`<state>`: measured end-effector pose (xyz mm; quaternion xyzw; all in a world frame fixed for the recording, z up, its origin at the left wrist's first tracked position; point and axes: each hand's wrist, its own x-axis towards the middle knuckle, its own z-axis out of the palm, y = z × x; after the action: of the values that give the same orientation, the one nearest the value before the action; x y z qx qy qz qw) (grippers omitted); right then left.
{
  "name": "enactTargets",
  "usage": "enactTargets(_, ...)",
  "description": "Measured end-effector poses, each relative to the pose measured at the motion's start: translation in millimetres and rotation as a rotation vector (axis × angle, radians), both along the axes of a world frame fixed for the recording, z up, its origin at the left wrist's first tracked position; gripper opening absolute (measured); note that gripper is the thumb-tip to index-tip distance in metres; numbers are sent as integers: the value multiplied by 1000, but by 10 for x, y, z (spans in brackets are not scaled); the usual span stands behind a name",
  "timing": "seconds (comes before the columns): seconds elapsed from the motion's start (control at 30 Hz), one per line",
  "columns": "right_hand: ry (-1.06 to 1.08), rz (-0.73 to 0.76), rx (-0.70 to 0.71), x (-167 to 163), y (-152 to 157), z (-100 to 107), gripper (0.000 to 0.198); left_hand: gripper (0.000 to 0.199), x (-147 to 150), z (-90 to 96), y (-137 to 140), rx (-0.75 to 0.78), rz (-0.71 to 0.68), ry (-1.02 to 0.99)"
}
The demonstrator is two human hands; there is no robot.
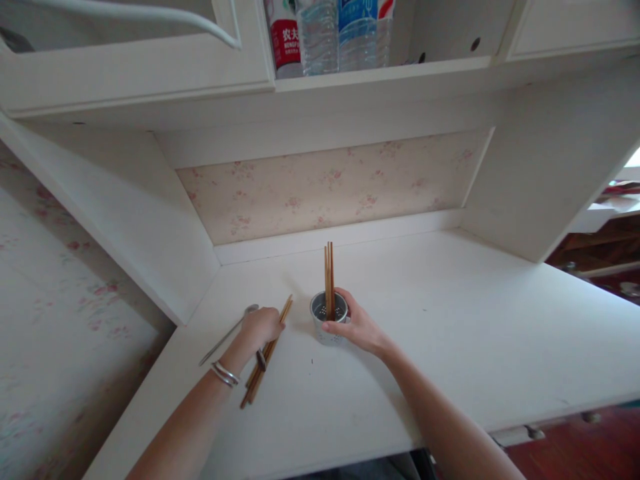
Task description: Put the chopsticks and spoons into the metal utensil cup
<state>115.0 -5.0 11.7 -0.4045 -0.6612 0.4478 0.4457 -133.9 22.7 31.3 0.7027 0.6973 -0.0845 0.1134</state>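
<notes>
My right hand (360, 325) grips a perforated metal utensil holder (327, 337) from its right side, thumb in front and fingers behind. Several wooden chopsticks (329, 277) stand upright inside the holder. To the left, my left hand (263, 325) is closed over a bundle of chopsticks (257, 387) lying slanted on the white desk; its fingertips are partly hidden. A long-handled metal spoon (220, 343) lies to the left of that hand, its upper end next to the knuckles. A second metal utensil end (261, 360) shows beneath the hand, against the chopsticks.
The white desk (450, 333) has side panels at left and right and a flower-patterned back panel (330, 187). Above it is an overhanging shelf (380, 77) holding plastic bottles (317, 40). A cabinet door (140, 67) with a curved handle is at upper left.
</notes>
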Motion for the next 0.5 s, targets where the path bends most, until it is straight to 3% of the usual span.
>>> enactTargets(0.27,-6,-20,-2,2,-7,0,81,39,11,-66,210,-33,-22,-39)
enactTargets(0.5,9,-20,10,11,-7,-3,80,32,9,-84,321,55,23,-241)
